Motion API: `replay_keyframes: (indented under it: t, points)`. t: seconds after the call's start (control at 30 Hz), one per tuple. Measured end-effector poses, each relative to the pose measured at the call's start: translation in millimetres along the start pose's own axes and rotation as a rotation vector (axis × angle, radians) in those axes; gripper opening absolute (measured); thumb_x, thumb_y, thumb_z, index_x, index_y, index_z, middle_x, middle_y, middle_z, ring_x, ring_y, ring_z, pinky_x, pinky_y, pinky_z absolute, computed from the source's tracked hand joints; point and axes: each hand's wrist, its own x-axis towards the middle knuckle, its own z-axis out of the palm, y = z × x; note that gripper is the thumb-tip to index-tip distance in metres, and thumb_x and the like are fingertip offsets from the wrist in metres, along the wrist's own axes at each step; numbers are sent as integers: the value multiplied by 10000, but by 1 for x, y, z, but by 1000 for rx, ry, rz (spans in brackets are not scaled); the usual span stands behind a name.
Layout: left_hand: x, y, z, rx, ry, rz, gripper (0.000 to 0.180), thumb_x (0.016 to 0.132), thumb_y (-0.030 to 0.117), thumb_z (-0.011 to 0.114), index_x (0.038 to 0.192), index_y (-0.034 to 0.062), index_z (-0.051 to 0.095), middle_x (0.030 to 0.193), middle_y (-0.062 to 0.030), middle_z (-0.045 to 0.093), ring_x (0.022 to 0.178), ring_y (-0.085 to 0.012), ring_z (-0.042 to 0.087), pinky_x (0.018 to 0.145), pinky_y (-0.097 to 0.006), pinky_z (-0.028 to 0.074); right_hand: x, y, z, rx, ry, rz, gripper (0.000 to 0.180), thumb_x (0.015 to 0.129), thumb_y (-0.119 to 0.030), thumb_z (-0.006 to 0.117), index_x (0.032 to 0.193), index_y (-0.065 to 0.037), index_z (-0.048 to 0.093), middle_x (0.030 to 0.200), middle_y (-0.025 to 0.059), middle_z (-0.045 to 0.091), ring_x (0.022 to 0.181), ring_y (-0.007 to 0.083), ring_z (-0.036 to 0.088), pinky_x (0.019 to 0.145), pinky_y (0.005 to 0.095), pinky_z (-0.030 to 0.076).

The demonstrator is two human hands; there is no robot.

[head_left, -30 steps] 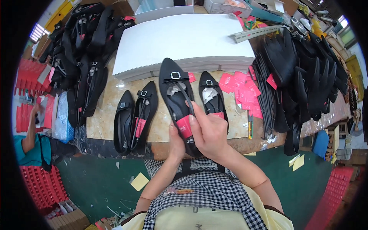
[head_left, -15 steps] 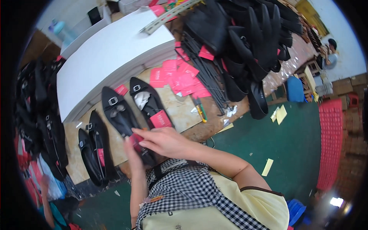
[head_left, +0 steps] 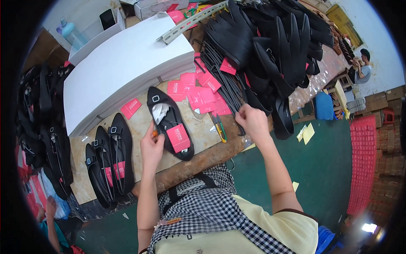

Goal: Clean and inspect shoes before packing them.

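A black pointed flat shoe (head_left: 169,120) with a silver buckle lies on the worn bench, white paper stuffed in its toe and a pink tag (head_left: 178,138) over its heel. My left hand (head_left: 151,146) rests against the shoe's left side, fingers curled at its edge. My right hand (head_left: 253,121) is off to the right, fingers bent at the near edge of a bundle of black straps (head_left: 228,82); whether it holds one is hidden. Loose pink tags (head_left: 198,91) lie scattered between the shoe and the straps.
A thick stack of white sheets (head_left: 127,67) fills the bench's back left. Two finished black flats (head_left: 111,161) lie at the left. A heap of black shoes (head_left: 287,46) covers the right. Small snips (head_left: 220,127) lie near the bench edge. Another person (head_left: 363,67) sits far right.
The shoe that both hands held up a second ago now lies on the bench. My right hand has left it and reached right to the straps. The view has swung right.
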Motion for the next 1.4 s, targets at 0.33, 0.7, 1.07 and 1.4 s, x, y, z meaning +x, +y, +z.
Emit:
replay_keyframes:
  t: [0.33,0.7,1.07,1.4]
  points:
    - [-53,12,-15,-1401,-296,-383,716,892,593,438,1173,-54,564,1048,-282,639,803,-331,690,622,-389,592,-15,-24,-108,994,-75,301,163,884,-37,657,1031,27,686,759,-21,623,657,8,523,579,168,408]
    - [-67,19,-34,-1187,-89,-317,832,906,714,323,1158,-34,586,870,-174,684,713,-253,690,630,-346,581,-13,-25,2,559,93,9,119,882,-77,683,927,26,643,707,99,595,596,66,561,561,253,461]
    - [-52,-24,-21,-861,170,49,594,1016,446,353,1389,-15,400,1211,-127,584,1103,-181,561,971,-314,428,-26,-184,-34,826,-646,-112,407,869,-110,651,1271,-66,614,468,66,393,414,137,333,470,285,348]
    - [-72,15,-5,-755,276,246,800,931,620,431,1395,-27,357,1210,-129,572,1075,-184,587,913,-319,483,-20,-216,-26,787,-234,-279,275,902,-98,626,1150,19,653,506,128,522,398,223,496,449,345,380]
